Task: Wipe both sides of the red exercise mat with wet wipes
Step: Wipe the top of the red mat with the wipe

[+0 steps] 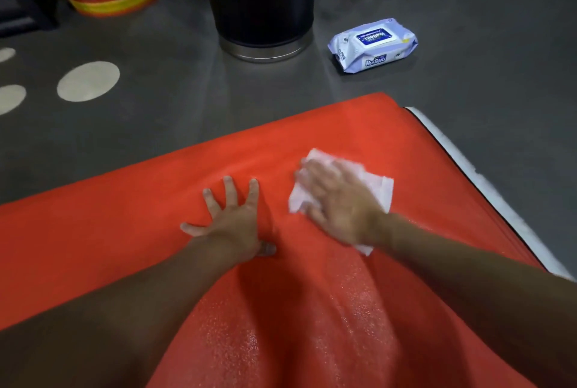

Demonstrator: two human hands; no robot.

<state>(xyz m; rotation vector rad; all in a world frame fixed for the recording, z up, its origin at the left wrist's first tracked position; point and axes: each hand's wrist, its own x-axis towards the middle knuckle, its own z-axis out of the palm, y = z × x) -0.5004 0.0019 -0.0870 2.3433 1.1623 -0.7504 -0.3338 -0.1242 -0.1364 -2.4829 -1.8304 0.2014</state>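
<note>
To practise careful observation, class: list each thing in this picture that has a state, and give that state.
Left hand: fingers spread, pressing the mat.
Right hand: open, flat on the wipe.
Wet wipe: spread out under that hand.
Red mat: flat on the floor, glistening nearby.
Wipes pack: flap looks closed.

The left forearm (125,290) and right forearm (468,265) are showing bare along their whole visible length. The left hand (232,222) and right hand (338,204) are showing bare too, the left one's nails short.
</note>
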